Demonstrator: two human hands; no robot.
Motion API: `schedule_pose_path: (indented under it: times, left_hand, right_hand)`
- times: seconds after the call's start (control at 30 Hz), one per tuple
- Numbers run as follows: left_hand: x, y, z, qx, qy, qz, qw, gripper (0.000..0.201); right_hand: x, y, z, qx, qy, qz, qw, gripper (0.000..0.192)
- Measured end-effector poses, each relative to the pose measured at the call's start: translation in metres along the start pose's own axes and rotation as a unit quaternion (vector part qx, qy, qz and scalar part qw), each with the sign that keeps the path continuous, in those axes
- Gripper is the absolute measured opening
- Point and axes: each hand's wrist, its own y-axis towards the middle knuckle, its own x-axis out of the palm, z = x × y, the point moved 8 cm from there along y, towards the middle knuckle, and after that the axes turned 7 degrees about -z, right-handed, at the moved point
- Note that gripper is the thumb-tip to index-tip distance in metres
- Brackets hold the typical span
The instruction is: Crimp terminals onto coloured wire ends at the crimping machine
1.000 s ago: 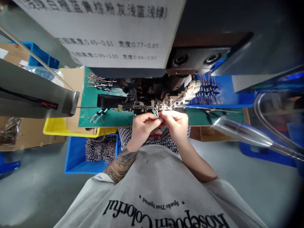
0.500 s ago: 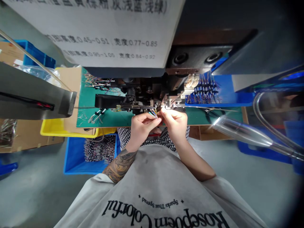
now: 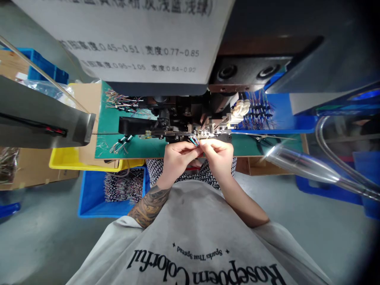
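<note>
A small bundle of thin coloured wires (image 3: 194,140), with blue, white and yellow strands, fans out between my hands. My left hand (image 3: 179,158) is closed in a pinch on the bundle, thumb against fingers. Close beside it, my right hand (image 3: 218,156) pinches at the wires with thumb and index finger, its tips touching the strands. Both hands are just in front of the crimping machine's die area (image 3: 204,128). A strip of terminals (image 3: 169,132) runs in from the left toward it. The wire ends behind my fingers are hidden.
Wire bundles (image 3: 121,144) lie on the green mat (image 3: 142,150). A blue tray (image 3: 285,113) with bundles stands back right. Below left are a yellow bin (image 3: 56,158) and a blue bin (image 3: 92,198). A flexible-neck lamp (image 3: 303,162) reaches in from the right.
My right hand's fingertips have drawn slightly back from the machine toward my left hand. The coloured wires are fanned a little differently. My left hand stays nearly in place.
</note>
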Motion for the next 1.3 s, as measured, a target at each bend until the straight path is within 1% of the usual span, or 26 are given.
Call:
schedule_pose_path:
  times: [0.1,0.27,0.4,0.53,0.6,0.7,0.87,0.93,1.1,1.2,1.3]
  left_hand:
    - [0.0006,0.0,-0.0003,-0.007,0.005,0.0,1.0,0.019]
    - [-0.0001,-0.0002,-0.0007,-0.005,0.007,-0.004,1.0,0.02]
    - [0.0008,0.0002,-0.0024,-0.017,0.012,-0.01,1.0,0.023]
    - [0.0006,0.0009,-0.001,-0.007,0.005,-0.002,1.0,0.024]
    - [0.0004,0.0015,0.0001,0.005,0.003,0.001,1.0,0.024]
    - [0.001,0.0024,-0.0001,0.015,0.0,-0.002,1.0,0.023]
    - [0.0021,0.003,-0.0008,0.025,-0.034,-0.006,0.999,0.019]
    - [0.002,0.0028,-0.0003,0.029,-0.035,-0.003,0.999,0.019]
    - [0.0004,0.0026,0.0,0.039,-0.021,0.004,0.999,0.017]
    - [0.0002,0.0028,-0.0011,0.052,-0.035,-0.001,0.998,0.018]
    - [-0.0007,0.0027,-0.0055,0.047,-0.046,0.001,0.998,0.02]
  right_hand:
    - [0.0008,0.0002,-0.0009,-0.005,-0.007,-0.003,1.0,0.028]
    - [-0.0021,-0.0013,-0.0003,-0.016,0.017,0.018,1.0,0.026]
    - [-0.0005,-0.0011,0.0002,-0.014,0.01,0.006,1.0,0.023]
    - [-0.0027,0.0002,-0.0013,-0.025,0.034,0.017,0.999,0.033]
    - [-0.0022,0.0016,-0.0012,-0.027,0.056,0.014,0.998,0.035]
    - [0.0001,0.0035,0.0026,-0.005,0.073,0.001,0.997,0.031]
    - [0.0007,0.0044,0.0077,0.026,0.098,0.002,0.995,0.029]
    - [0.0006,0.0046,0.0076,0.029,0.104,0.001,0.994,0.027]
    - [0.0001,0.0048,0.0049,0.037,0.085,-0.001,0.996,0.031]
    - [-0.0005,0.0045,0.0035,0.034,0.075,0.008,0.997,0.031]
    - [-0.0008,0.0046,0.0045,0.028,0.076,0.018,0.997,0.029]
